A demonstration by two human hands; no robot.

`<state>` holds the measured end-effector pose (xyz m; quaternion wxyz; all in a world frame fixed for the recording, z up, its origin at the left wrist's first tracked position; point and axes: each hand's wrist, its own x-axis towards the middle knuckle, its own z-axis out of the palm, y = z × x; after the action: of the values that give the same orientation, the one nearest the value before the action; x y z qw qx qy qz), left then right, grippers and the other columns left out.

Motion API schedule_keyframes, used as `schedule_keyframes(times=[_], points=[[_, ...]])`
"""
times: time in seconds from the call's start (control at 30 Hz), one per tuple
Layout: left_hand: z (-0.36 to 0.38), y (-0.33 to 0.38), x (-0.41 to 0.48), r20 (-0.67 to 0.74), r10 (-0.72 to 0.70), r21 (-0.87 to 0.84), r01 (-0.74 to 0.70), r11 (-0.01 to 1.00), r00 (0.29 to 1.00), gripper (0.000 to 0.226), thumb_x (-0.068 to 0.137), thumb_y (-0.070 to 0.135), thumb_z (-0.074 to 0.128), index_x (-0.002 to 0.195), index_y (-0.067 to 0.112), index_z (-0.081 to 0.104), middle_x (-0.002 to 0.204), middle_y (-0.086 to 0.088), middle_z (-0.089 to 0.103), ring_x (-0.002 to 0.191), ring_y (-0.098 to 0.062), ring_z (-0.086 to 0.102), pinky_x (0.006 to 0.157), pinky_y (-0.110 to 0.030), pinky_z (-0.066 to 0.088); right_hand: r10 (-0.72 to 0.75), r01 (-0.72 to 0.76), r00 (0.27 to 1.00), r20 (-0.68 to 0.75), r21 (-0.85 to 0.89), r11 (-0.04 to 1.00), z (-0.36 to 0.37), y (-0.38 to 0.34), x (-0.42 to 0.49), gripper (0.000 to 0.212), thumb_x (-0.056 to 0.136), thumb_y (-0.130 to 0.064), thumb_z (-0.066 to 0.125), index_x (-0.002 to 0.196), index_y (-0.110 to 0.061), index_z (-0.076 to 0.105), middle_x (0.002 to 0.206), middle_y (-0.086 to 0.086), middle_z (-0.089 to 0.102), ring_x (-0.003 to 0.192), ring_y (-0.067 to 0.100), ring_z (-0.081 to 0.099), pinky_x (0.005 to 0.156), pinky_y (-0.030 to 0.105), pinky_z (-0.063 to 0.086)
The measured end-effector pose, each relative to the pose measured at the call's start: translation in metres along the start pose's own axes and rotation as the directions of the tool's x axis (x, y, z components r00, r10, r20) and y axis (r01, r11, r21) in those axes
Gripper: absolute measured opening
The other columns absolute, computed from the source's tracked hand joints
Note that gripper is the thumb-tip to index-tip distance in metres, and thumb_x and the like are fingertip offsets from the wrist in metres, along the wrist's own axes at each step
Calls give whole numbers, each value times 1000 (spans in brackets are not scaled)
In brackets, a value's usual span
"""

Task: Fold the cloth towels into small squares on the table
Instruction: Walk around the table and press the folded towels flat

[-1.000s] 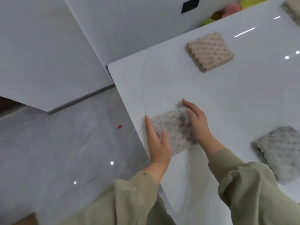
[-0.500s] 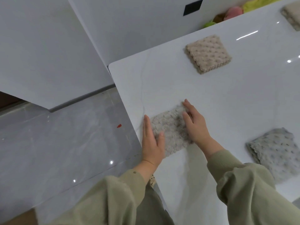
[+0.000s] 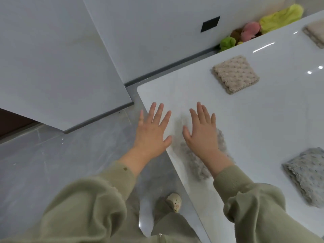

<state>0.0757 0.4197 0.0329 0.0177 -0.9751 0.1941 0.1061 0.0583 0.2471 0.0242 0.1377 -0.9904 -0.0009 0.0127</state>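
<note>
Grey towel (image 3: 194, 163), folded, lies at the near left corner of the white table (image 3: 263, 120), close to the left edge. It shows blurred, so you cannot read its outline well. Your right hand (image 3: 201, 134) is over its far part with the fingers straight and spread, gripping nothing. Whether the palm presses the cloth or hovers above it cannot be told. Your left hand (image 3: 152, 130) is just to the left, over the table's edge, flat and spread too, holding nothing and apart from the towel.

This looks like the finishing of this fold. Lay one flat palm on the middle and smooth outward to the edges. Then square the corners with your fingertips so that the layers sit one over another. The bubbly pile will likely spring up, so press firmly along the folded edge. Slide the square further onto the table, because so near the edge it could slip off.

A beige towel (image 3: 235, 74) sits folded further off to the right, and a second grey towel (image 3: 308, 178) lies folded near the right side. Another beige one (image 3: 315, 34) is cut by the far right of the frame. Coloured soft toys (image 3: 263, 23) lie beyond the table's far edge.
</note>
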Motion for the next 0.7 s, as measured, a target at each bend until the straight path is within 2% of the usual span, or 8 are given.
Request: schedule_keyframes(times=[0.13, 0.27, 0.37, 0.5, 0.7], points=[[-15, -69, 11, -16, 54, 58, -53, 997, 998, 77, 90, 57, 34, 151, 23, 1, 159, -8, -10, 144, -27, -17, 114, -53, -6, 16, -16, 1000, 17, -29, 999, 13, -61, 30, 67, 88, -44, 25, 140, -5, 40, 154, 18, 24, 144, 33, 20, 113, 55, 11], [-20, -146, 38, -35, 89, 23, -88, 996, 995, 78, 89, 54, 39, 151, 23, 3, 159, -7, -8, 145, -26, -15, 114, -53, -6, 88, -88, 996, -3, -29, 996, 39, -118, 74, 65, 85, -44, 30, 134, -3, 46, 150, 19, 31, 140, 36, 29, 110, 60, 19], [-22, -202, 63, 17, 152, 24, -153, 988, 988, 79, 89, 54, 39, 151, 23, 1, 159, -7, -11, 145, -26, -16, 113, -53, -7, 178, -178, 984, -7, -12, 984, 53, -168, 115, 64, 87, -41, 32, 137, -4, 43, 153, 18, 26, 143, 34, 22, 112, 58, 13], [-34, -268, 93, 44, 264, 74, -267, 961, 963, 80, 89, 53, 40, 151, 22, 0, 159, -8, -12, 145, -27, -16, 114, -54, -4, 286, -285, 958, -31, 45, 958, 65, -221, 165, 54, 93, -33, 46, 139, -6, 40, 155, 15, 22, 145, 30, 17, 114, 56, 7], [-58, -297, 168, 43, 386, 122, -388, 914, 922, 75, 93, 54, 31, 151, 21, -4, 158, -9, -13, 144, -29, -16, 113, -55, -5, 419, -414, 899, -126, 70, 908, 60, -233, 220, 55, 90, -35, 43, 137, -7, 41, 154, 15, 26, 144, 29, 18, 114, 56, 7]])
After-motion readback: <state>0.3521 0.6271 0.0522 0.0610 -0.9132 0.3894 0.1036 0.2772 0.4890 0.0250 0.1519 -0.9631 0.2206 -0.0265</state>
